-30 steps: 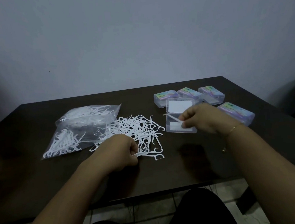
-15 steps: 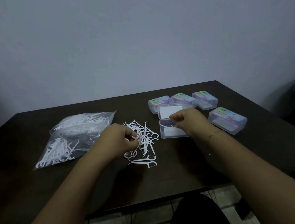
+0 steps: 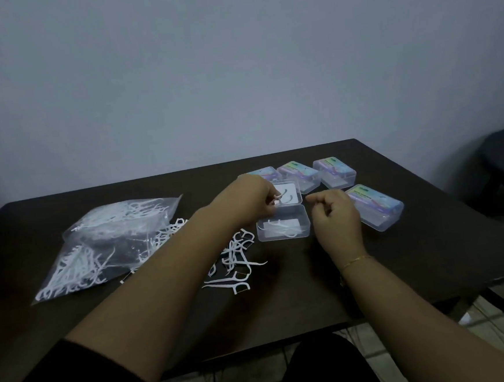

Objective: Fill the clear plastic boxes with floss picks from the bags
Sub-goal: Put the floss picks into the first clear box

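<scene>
Head view: our left hand point(image 3: 253, 201) has carried pinched floss picks point(image 3: 282, 197) from the pile to above the open box point(image 3: 283, 226); right hand point(image 3: 336, 219), just beside, hangs loosely curled, empty.

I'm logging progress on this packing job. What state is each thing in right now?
open box: lid open, a few picks inside
closed boxes: four, lids shut
bags: lying flat, holding picks
loose picks: scattered on table
left hand: pinching a pick above the open box
right hand: loosely curled, holding nothing
</scene>
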